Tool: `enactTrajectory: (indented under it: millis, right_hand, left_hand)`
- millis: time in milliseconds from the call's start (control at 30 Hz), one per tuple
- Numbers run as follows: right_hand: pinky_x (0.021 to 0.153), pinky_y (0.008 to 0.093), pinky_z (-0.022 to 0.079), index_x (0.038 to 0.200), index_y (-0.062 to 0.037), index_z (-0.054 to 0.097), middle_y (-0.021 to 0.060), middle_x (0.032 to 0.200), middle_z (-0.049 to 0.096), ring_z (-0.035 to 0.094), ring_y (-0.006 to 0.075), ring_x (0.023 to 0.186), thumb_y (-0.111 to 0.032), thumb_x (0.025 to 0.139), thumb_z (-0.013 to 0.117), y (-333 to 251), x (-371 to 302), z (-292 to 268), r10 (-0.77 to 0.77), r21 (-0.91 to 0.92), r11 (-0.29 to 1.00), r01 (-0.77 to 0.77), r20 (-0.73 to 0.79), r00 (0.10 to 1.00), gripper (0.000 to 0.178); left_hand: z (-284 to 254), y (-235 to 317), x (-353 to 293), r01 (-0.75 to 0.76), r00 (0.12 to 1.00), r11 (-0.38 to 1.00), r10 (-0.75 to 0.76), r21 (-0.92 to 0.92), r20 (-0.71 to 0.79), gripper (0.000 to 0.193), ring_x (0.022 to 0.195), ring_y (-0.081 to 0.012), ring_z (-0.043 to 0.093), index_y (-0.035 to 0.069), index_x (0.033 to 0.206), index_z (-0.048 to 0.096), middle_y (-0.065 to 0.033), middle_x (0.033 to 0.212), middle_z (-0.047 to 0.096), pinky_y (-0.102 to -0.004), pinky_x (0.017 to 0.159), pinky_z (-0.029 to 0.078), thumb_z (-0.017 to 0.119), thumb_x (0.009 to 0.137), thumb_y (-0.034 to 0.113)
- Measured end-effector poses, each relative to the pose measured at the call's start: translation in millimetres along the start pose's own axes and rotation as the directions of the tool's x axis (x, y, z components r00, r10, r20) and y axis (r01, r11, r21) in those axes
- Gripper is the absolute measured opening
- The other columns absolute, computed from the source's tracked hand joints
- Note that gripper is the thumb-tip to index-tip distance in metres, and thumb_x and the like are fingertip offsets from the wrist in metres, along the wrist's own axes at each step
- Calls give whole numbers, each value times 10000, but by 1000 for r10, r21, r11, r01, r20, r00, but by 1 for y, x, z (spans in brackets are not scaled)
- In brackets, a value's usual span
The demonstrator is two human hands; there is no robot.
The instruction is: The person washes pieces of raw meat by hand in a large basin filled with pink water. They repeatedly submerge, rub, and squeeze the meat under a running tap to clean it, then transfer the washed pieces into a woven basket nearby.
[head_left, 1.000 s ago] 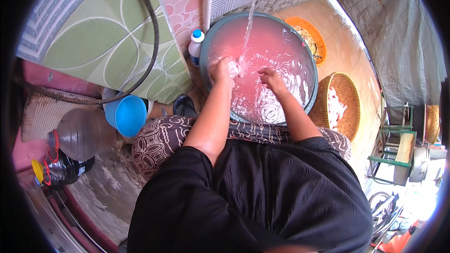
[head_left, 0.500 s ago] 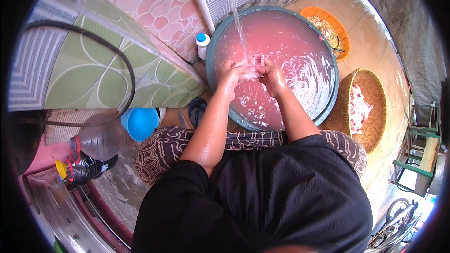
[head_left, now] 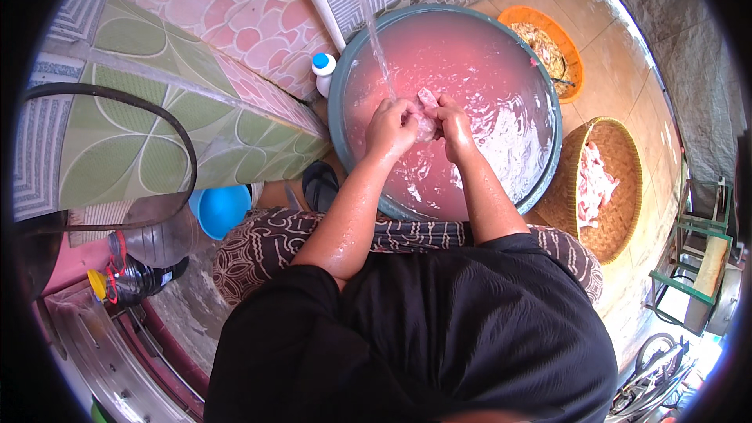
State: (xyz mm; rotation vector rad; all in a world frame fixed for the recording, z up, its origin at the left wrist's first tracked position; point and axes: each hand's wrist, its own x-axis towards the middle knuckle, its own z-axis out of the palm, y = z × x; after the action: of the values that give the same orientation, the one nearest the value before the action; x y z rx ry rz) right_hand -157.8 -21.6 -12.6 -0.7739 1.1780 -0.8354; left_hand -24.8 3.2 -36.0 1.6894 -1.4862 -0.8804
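Note:
Both hands are over a large grey-green tub (head_left: 338, 113) full of pinkish water. A pale pink piece of raw meat (head_left: 425, 117) is pinched between them, just above the surface. My left hand (head_left: 393, 127) has its fingers curled on the meat's left side. On the other side, my right hand (head_left: 453, 125) grips it with thumb and fingers. Part of the meat sticks up between the hands; the rest is covered by fingers. A stream of water (head_left: 374, 43) falls from above, landing by my left hand.
Right of the tub, a woven basket (head_left: 630, 215) holds pale raw meat pieces (head_left: 595, 184). An orange strainer bowl (head_left: 576, 70) with yellowish contents sits far right. A white bottle with a blue cap (head_left: 323, 78) touches the tub's left. Nearer are dark sandals (head_left: 319, 188) and a blue bucket (head_left: 223, 213).
My left hand has turned over, its back now facing up, and its fingers have curled in. The meat has shifted out of the stream, with one end poking up. The view has swung slightly.

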Motion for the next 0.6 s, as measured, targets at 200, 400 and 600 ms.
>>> enactTrajectory:
  millis: [200,400,600]
  right_hand:
    - [466,218,330,1005,-33,511,17,745,533,455,79,565,-41,703,518,-2,-9,7,-37,13,999,37,-7,999,302]
    - [519,215,355,1004,-26,506,27,781,534,466,82,611,-32,718,505,-9,-20,18,-65,87,994,66,-25,998,287]
    - [399,201,242,1031,-38,474,-19,634,504,406,54,480,-91,748,523,-2,-14,15,-88,58,994,90,-33,996,292]
  left_hand:
    - [-3,19,-12,-143,986,942,163,305,-42,110,879,-304,507,99,809,553,-106,888,524,-411,743,433,594,715,138]
    - [-2,21,-15,-105,988,938,135,330,-70,111,899,-301,488,112,830,575,-106,900,515,-414,750,427,576,728,154]
    - [5,10,-12,-46,996,985,59,166,-73,119,908,-307,454,133,846,595,-111,872,494,-412,778,397,577,746,195]
